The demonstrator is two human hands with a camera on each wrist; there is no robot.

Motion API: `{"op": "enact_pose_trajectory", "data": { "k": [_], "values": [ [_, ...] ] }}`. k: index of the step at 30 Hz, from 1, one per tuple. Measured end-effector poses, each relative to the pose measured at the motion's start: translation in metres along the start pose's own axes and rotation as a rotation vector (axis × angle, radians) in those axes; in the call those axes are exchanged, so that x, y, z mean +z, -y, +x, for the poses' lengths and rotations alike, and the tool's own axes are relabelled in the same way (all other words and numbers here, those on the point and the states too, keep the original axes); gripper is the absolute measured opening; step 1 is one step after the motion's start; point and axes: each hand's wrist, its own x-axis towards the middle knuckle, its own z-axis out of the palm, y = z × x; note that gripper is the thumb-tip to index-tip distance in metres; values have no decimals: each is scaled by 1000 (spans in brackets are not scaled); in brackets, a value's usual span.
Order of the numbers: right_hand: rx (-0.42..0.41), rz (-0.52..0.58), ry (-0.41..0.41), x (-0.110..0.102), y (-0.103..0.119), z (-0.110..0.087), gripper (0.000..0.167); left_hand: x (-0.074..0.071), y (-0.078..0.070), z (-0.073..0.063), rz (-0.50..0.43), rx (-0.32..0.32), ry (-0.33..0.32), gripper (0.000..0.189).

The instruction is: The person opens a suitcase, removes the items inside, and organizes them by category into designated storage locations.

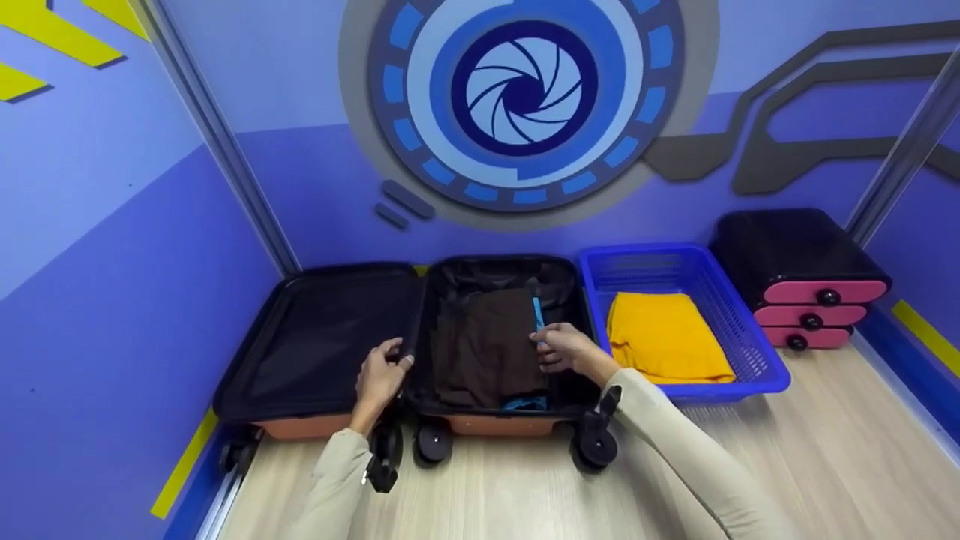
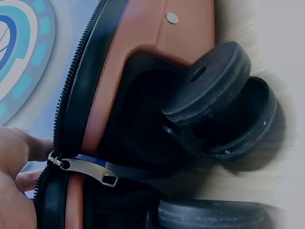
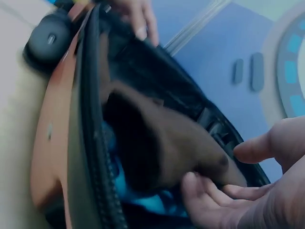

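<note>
An open suitcase [image 1: 495, 425] with an orange shell and black lining lies flat on the floor. A folded brown garment [image 1: 484, 345] fills its right half, with blue cloth [image 1: 525, 403] showing at the garment's lower and right edges. My right hand [image 1: 566, 349] pinches the brown garment's right edge, which is raised in the right wrist view over a dark hollow. Between the two halves, my left hand [image 1: 381, 379] is at the suitcase's inner rim, fingers loosely bent. Its fingers show just behind the zipper [image 2: 59, 105] and its metal pull [image 2: 93, 171] in the left wrist view.
Right of the suitcase stands a blue plastic basket [image 1: 757, 375] holding a folded yellow cloth [image 1: 667, 337]. Beyond it is a black box with pink drawers [image 1: 821, 292]. Black wheels [image 1: 596, 448] stick out at the suitcase's near side. Blue walls [image 1: 300, 172] enclose the back and sides.
</note>
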Motion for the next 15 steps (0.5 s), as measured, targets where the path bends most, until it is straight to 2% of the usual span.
{"op": "enact_pose_trajectory", "data": {
  "k": [3, 5, 10, 12, 15],
  "values": [
    [-17, -98, -32, 2, 0, 3, 41, 0, 1, 0, -2, -2, -10, 45],
    [-24, -120, -40, 3, 0, 6, 41, -1, 1, 1, -2, 3, -24, 45],
    [5, -46, -31, 2, -3, 11, 37, 0, 1, 0, -7, 5, -28, 46],
    [12, -23, -26, 2, -6, 13, 47, 0, 2, 0, -7, 9, -24, 46],
    [4, 20, -6, 4, -10, 16, 69, 0, 3, -2, -4, 13, -22, 45]
  ]
}}
